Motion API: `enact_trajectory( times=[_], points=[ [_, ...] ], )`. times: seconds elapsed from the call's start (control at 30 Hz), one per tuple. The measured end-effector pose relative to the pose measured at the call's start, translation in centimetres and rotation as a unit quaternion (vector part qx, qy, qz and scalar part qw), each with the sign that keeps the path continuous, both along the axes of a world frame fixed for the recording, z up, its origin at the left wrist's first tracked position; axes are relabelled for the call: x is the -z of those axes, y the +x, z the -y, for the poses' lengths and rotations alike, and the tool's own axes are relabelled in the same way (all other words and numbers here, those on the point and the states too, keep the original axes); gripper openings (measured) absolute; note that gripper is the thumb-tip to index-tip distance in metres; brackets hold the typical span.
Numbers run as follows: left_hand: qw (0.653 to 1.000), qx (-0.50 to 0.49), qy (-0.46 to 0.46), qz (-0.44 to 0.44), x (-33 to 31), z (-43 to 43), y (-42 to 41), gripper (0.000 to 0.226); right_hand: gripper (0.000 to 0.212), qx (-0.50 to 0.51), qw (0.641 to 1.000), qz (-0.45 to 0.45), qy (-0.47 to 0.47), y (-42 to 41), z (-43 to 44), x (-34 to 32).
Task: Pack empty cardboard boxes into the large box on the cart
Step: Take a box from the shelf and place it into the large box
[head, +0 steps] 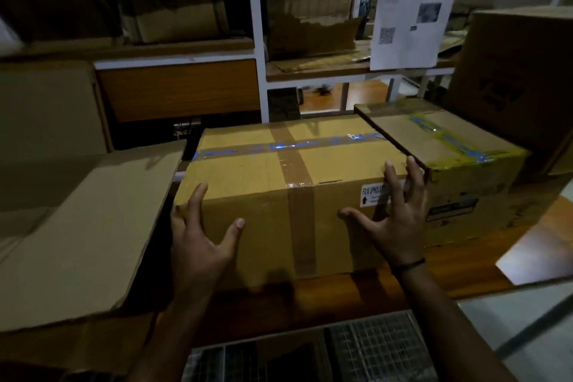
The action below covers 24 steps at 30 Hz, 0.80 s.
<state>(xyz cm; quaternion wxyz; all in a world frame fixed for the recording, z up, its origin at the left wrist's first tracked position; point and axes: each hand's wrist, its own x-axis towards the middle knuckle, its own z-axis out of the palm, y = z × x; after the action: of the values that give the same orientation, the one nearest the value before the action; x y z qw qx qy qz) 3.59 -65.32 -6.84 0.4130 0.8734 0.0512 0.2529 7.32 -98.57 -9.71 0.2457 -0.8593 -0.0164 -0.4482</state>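
A taped cardboard box (273,192) with brown and blue tape and a white label sits on a wooden table in front of me. My left hand (203,236) is spread at the box's front left corner, fingers straight. My right hand (393,220) is spread over the front right corner near the label, fingers extended. Whether either palm presses the cardboard cannot be told. A large open box (77,226) with a raised flap stands at the left, just beside the taped box.
A smaller box (449,164) with yellow and blue tape abuts the taped box on the right. A tall box (514,77) stands behind it. Shelves with more cardboard fill the background. A wire-mesh cart (366,347) sits below the wooden table edge (341,291).
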Motion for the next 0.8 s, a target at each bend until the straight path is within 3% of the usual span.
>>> enact_trajectory(
  times=[0.17, 0.3, 0.4, 0.5, 0.6, 0.7, 0.8],
  points=[
    [0.992, -0.069, 0.082, 0.071, -6.7, 0.5, 2.8, 0.087, 0.091, 0.051, 0.997, 0.063, -0.014, 2.9, -0.5, -7.4],
    [0.991, -0.047, 0.124, -0.006, -9.6, 0.5, 6.2, 0.094, 0.079, 0.04, 0.998, -0.033, -0.023, 5.6, -0.7, -11.2],
    [0.992, -0.015, 0.115, -0.045, -8.9, -0.5, 6.7, 0.101, 0.08, -0.002, 0.993, -0.1, -0.063, 6.0, 0.5, -10.7],
    [0.994, 0.007, 0.084, -0.072, -6.6, -0.9, 5.1, 0.103, 0.1, -0.013, 0.982, -0.175, -0.069, 4.2, 1.1, -8.3],
    [0.994, 0.007, 0.076, -0.074, -5.4, -0.8, 3.9, 0.103, 0.107, -0.007, 0.983, -0.172, -0.07, 2.5, 1.0, -6.0],
    [0.994, 0.007, 0.086, -0.07, -6.2, -0.9, 3.8, 0.099, 0.103, 0.008, 0.982, -0.175, -0.074, 2.7, 0.9, -7.0],
    [0.992, -0.013, 0.116, -0.046, -7.7, -0.9, 4.0, 0.086, 0.087, 0.012, 0.985, -0.162, -0.058, 3.4, 0.6, -9.5]
  ],
)
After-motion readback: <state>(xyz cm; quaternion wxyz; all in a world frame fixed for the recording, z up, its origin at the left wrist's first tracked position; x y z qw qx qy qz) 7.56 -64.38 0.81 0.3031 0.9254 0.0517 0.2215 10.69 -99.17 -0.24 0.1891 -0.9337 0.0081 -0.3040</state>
